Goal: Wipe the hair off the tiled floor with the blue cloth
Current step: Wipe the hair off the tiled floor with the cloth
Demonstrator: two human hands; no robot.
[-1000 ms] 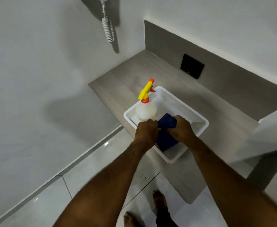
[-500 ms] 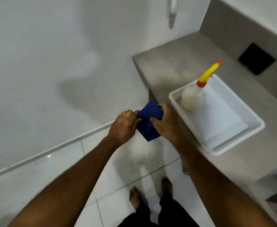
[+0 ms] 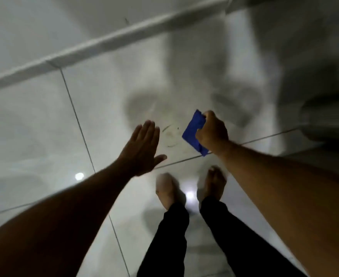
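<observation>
A folded blue cloth (image 3: 193,132) hangs above the glossy white tiled floor (image 3: 44,120), gripped at its right side by my right hand (image 3: 211,131). Thin dark strands of hair (image 3: 169,134) lie curled on the tile between my two hands, just left of the cloth. My left hand (image 3: 142,148) is held flat with fingers spread, empty, to the left of the hair. The view is blurred.
My two bare feet (image 3: 190,188) stand just below the hair, with dark trousers above them. A white skirting (image 3: 104,43) runs along the wall at the top. A grey counter base (image 3: 328,116) rises at the right. Grout lines cross the floor.
The view swung down from the counter and white bin to the floor. My left hand let go of the cloth and spread flat. My right hand carried the cloth down near the hair.
</observation>
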